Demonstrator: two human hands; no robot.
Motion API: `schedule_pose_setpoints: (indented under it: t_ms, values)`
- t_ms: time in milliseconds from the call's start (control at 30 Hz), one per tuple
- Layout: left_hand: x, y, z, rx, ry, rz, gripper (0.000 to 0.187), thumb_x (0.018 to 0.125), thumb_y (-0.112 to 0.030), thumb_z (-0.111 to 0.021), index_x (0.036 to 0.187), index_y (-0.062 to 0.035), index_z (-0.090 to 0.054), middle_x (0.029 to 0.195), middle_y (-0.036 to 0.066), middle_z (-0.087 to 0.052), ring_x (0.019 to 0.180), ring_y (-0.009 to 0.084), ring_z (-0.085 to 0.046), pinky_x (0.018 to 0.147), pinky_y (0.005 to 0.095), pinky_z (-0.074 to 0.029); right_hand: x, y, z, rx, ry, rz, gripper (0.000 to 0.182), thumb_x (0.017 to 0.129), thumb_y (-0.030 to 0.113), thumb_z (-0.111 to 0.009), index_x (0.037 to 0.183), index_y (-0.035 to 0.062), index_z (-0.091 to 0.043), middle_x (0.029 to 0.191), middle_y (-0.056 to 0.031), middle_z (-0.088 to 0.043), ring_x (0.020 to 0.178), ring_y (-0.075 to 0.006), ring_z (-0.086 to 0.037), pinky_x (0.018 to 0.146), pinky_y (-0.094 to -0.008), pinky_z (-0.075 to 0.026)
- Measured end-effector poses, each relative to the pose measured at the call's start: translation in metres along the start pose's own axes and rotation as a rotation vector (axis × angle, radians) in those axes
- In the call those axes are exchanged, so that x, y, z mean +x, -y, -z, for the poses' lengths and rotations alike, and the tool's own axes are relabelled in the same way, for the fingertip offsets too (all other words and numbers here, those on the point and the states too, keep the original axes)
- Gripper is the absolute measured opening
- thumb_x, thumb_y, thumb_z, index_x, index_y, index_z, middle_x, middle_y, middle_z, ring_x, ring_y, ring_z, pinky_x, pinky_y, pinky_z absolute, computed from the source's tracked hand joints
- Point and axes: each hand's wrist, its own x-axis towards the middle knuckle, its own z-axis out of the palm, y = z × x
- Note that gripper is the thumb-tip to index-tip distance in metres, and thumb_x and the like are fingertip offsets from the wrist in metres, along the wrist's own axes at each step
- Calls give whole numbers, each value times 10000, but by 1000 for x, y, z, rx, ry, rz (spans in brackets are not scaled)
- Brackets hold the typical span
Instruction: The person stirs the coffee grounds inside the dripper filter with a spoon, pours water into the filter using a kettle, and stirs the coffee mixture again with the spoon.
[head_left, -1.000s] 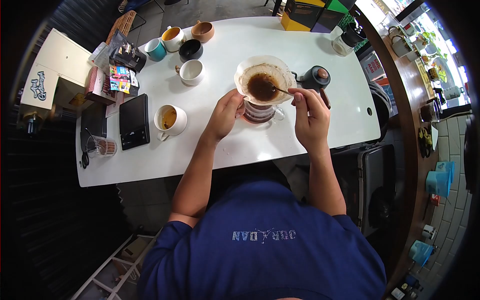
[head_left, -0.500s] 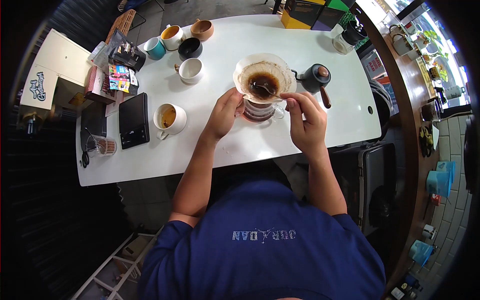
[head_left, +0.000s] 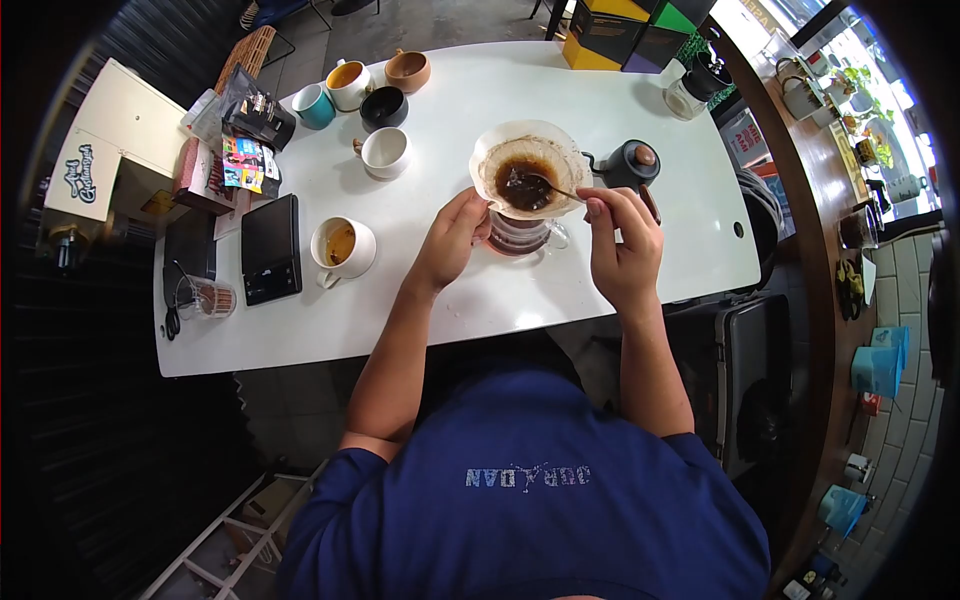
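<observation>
A paper filter (head_left: 490, 155) lines a coffee dripper over a glass server (head_left: 517, 238) on the white table. Dark, wet coffee (head_left: 525, 183) lies inside the filter. My left hand (head_left: 458, 238) is closed at the dripper's left side, thumb and fingers pinching its edge; the dripper's own body is mostly hidden. In my right hand (head_left: 628, 250) the thin handle of a spoon (head_left: 565, 191) is pinched, its tip down in the coffee. Just behind the right hand stands a dark gooseneck kettle (head_left: 630, 163) with a wooden knob and handle.
Left of my hands sits a white mug (head_left: 343, 250) with amber liquid. A black scale (head_left: 271, 250) and a glass of sticks (head_left: 207, 297) lie farther left. Several cups, including a black cup (head_left: 384, 108), stand at the back. A coffee grinder (head_left: 697, 85) is at the far right.
The spoon's tip has shifted right within the coffee, and my right hand has moved slightly right. The left hand stays at the dripper. The whole view has shifted slightly.
</observation>
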Motion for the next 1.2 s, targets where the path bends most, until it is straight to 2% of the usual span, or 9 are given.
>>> schedule_pose_setpoints:
  t_ms: [67,500,600,700,767,900,1000,1100,1200]
  values:
    - [1,0,0,-3,0,-4,305,963,-265,-328,1000,-27,-516,662,-46,-345,593,49,-297,555,196,-271,1,2,1,-19,-50,21,86,853,2,-552,890,-13,-629,724,-91,-589,598,-155,-556,536,-253,-434]
    - [0,-2,-1,11,8,-5,299,961,-240,-319,1025,-23,-514,662,-45,-345,588,49,-289,553,197,-265,2,4,-1,1,31,-22,81,861,13,-550,883,-15,-622,720,-85,-582,610,-148,-547,551,-249,-427]
    - [1,2,1,22,6,-4,312,964,-243,-314,1050,-20,-514,670,-46,-347,590,50,-286,553,198,-267,0,3,-4,65,-34,-31,84,860,7,-545,888,-16,-621,721,-87,-583,615,-151,-552,551,-250,-428]
    - [1,3,3,14,23,-5,327,968,-251,-309,1080,-21,-512,676,-48,-345,593,51,-282,551,198,-266,-1,1,-4,51,51,-46,88,864,4,-539,893,-20,-619,723,-89,-581,621,-150,-557,551,-246,-428]
    - [2,1,2,19,24,-11,332,970,-255,-308,1091,-22,-511,675,-48,-342,593,51,-281,551,197,-265,-3,3,-4,60,-52,-78,97,874,17,-537,907,-20,-620,731,-88,-584,629,-137,-561,556,-241,-432]
    - [0,1,2,32,21,-12,339,973,-259,-303,1106,-24,-508,670,-49,-333,594,51,-280,546,196,-262,2,2,-6,50,-29,-135,109,884,30,-534,923,-25,-619,742,-81,-587,637,-124,-557,564,-236,-437]
    - [1,3,4,34,40,-13,340,972,-257,-300,1114,-23,-503,667,-51,-328,590,51,-277,539,196,-260,-4,-8,-9,112,-156,-205,125,894,43,-525,937,-33,-615,753,-76,-591,650,-116,-556,576,-226,-441]
    - [1,2,3,22,33,9,340,971,-258,-301,1114,-24,-501,665,-54,-325,586,51,-275,535,197,-258,-1,-5,-6,67,-106,-84,125,894,37,-520,931,-31,-617,755,-81,-592,642,-119,-559,571,-225,-443]
    - [1,0,2,20,26,0,339,970,-264,-303,1109,-25,-500,658,-57,-321,584,51,-273,534,196,-257,0,1,-3,-3,-12,-81,124,893,27,-513,922,-32,-618,754,-85,-593,631,-129,-563,564,-232,-446]
